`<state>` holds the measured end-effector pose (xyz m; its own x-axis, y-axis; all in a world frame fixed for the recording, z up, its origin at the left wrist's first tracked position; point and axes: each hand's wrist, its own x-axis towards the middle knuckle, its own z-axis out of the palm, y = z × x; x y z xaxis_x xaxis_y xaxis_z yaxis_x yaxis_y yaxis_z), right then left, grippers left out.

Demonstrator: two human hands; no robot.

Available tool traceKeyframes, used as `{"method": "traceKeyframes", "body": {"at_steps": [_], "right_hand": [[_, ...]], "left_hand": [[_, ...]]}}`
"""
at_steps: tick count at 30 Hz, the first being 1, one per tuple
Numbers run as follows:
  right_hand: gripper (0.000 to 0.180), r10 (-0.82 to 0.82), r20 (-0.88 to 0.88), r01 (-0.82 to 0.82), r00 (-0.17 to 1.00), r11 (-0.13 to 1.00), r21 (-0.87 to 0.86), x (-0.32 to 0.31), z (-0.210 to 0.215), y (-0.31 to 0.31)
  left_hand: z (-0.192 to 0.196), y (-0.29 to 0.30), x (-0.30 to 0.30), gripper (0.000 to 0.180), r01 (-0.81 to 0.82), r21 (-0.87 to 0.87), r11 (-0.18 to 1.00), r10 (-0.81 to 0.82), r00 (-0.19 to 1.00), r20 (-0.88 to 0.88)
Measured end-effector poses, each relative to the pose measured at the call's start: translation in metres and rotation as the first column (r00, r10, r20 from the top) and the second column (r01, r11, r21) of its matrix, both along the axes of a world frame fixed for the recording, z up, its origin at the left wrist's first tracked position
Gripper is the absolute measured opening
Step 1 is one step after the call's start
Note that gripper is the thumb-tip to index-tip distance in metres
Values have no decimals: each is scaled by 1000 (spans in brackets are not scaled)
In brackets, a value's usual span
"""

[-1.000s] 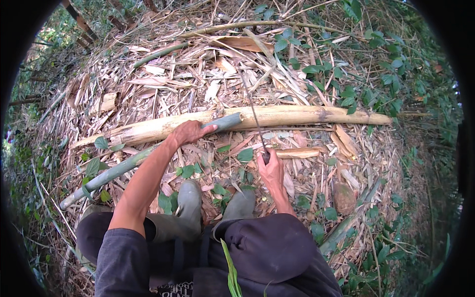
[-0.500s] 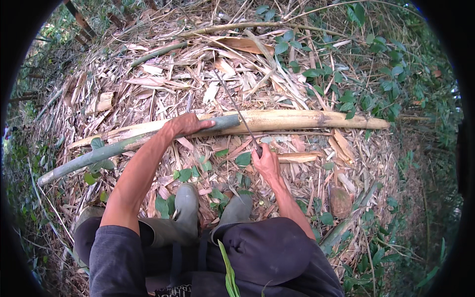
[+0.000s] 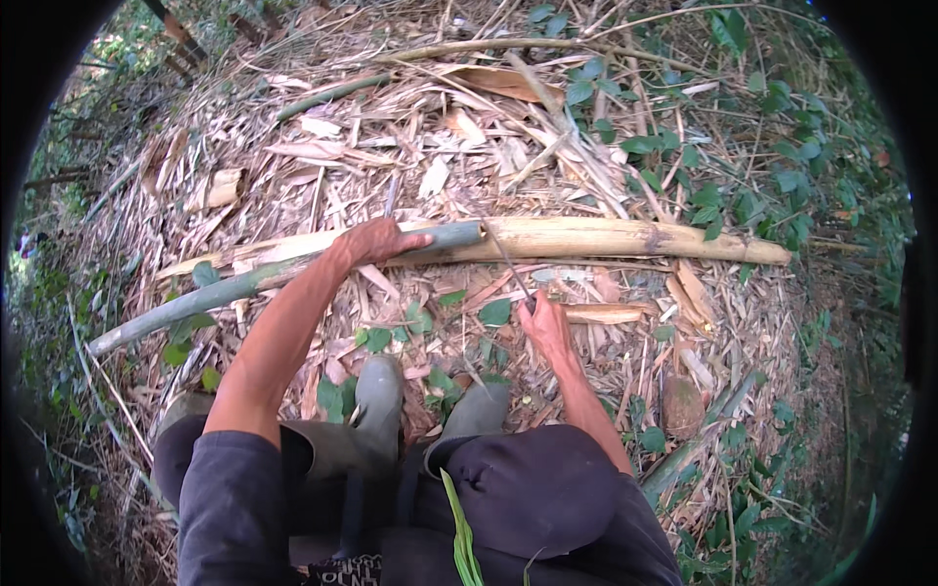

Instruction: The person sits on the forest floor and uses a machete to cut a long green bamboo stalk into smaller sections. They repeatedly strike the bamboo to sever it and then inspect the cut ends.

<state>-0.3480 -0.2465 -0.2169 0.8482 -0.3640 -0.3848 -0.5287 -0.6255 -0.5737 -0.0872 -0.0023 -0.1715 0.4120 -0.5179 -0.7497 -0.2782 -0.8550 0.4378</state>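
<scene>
My left hand [image 3: 379, 241] is wrapped round a green bamboo pole [image 3: 227, 290] close to its cut end. The pole slants down to the left and lies against a thick, pale bare log [image 3: 576, 237]. In my right hand [image 3: 547, 322], the fingers are closed round the handle of a machete [image 3: 510, 262], seen nearly edge-on. Its thin dark blade rises to the pole's cut end, right beside it; whether they touch I cannot tell. The blade's far tip does not show clearly.
Bark strips and wood chips litter the ground. My grey-green boots [image 3: 379, 396] stand just on the near side of the log. Leafy plants [image 3: 718, 200] grow at the right. A long thin branch [image 3: 469, 46] and a short green stick [image 3: 332, 97] lie beyond the log.
The machete blade, which stretched past the log toward the far side, now shows only as far as the pole's end. My right hand is slightly nearer and further right; my left keeps its grip.
</scene>
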Motion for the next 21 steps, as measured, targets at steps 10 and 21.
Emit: {"method": "traceKeyframes", "body": {"at_steps": [10, 21], "right_hand": [[29, -204, 188, 168, 961, 967, 192, 30, 47, 37], [37, -187, 92, 177, 978, 978, 115, -14, -22, 45]], "left_hand": [[9, 9, -16, 97, -59, 6, 998, 59, 998, 33], [-16, 17, -32, 97, -90, -68, 994, 95, 992, 77]]}}
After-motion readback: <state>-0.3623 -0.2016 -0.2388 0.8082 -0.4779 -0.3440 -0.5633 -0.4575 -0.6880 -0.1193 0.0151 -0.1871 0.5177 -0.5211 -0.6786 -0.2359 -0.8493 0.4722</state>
